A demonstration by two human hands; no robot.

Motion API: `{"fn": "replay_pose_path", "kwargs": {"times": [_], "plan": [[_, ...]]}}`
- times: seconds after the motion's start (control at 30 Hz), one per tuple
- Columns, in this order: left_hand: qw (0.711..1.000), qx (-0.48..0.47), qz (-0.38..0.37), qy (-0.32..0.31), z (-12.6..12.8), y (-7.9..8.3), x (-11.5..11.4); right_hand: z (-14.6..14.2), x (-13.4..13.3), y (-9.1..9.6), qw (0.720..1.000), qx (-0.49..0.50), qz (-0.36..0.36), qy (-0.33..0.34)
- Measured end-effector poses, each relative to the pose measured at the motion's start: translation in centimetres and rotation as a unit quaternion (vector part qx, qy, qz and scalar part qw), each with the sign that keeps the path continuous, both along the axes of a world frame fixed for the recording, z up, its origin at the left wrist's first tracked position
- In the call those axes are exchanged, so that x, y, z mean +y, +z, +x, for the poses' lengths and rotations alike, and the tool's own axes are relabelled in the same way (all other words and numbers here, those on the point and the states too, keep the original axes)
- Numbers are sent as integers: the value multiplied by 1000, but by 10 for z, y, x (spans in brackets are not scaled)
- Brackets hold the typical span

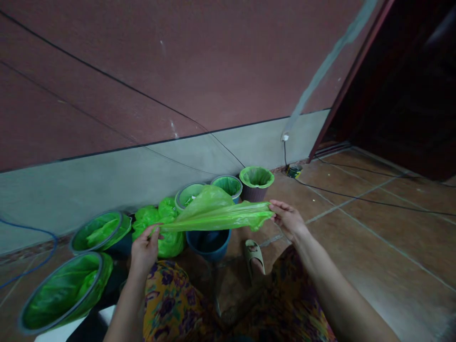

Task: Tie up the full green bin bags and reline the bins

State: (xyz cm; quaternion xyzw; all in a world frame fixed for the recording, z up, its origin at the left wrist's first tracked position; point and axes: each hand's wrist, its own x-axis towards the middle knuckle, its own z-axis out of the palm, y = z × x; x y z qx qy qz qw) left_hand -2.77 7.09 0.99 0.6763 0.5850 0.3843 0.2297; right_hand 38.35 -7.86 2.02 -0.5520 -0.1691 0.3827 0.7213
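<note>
A green plastic bag [221,216] is stretched sideways in front of me, partly puffed up along its far side. My left hand [145,244] pinches one end of it. At the other end, my right hand [287,218] grips the bag between thumb and fingers. Under the bag, between my knees and the wall, stands a dark blue bucket [210,254] with no liner visible; its far rim is hidden. Just left of the bucket lie bunched green plastic bags [171,244].
Lined bins stand about: two at left [98,232] [60,292], others along the wall, including a brown bin [254,192]. A small can [294,171] sits near the socket. A black cable [356,194] crosses the tiles; a blue hose [53,242] lies at left.
</note>
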Motion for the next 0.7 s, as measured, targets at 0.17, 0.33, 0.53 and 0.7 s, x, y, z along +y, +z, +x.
{"fn": "replay_pose_path", "kwargs": {"times": [0.17,0.33,0.53,0.7], "plan": [[987,50,81,127,12,18,0,-33,5,23,997,33,59,42],[983,-14,183,-12,95,35,-70,-97,17,40,992,43,88,79],[971,-43,159,-172,153,26,-101,-149,26,37,969,-140,102,175],[969,-58,171,-170,132,26,-78,-120,15,34,917,-349,23,190]]}}
